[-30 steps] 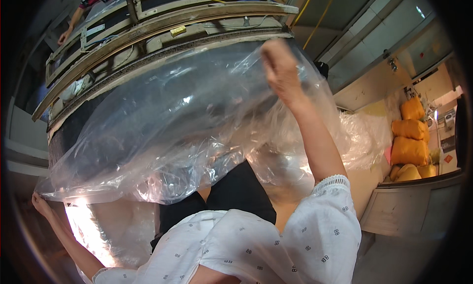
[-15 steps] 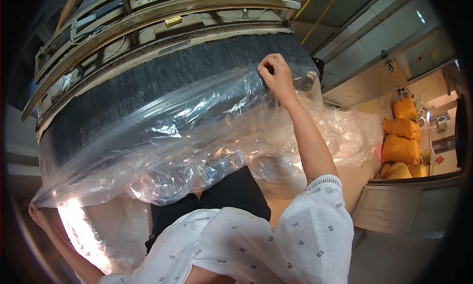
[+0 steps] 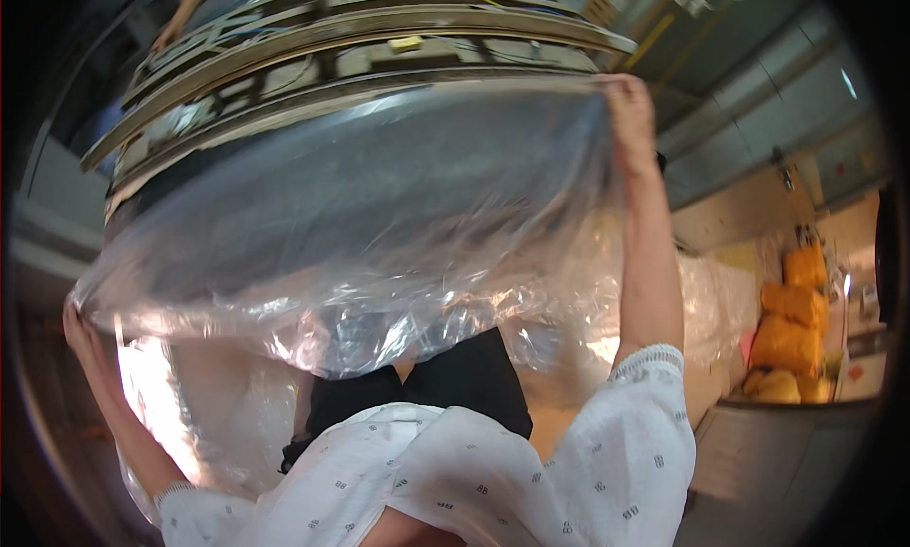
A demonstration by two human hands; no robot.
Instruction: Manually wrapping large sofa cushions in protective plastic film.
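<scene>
- Head view — clear plastic sheet (image 3: pixel 360 225) stretched wide over metal frame (image 3: pixel 379 35).
- Right hand (image 3: pixel 630 106) clamped on upper corner.
- Left hand (image 3: pixel 81 324) apparently gripping lower edge — partly hidden.

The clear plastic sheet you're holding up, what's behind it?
Through the clear plastic sheet, stretched between left hand and right hand, a dark grey band below the metal frame shows blurrily. Its surface detail is hidden by glare and wrinkles.
</scene>
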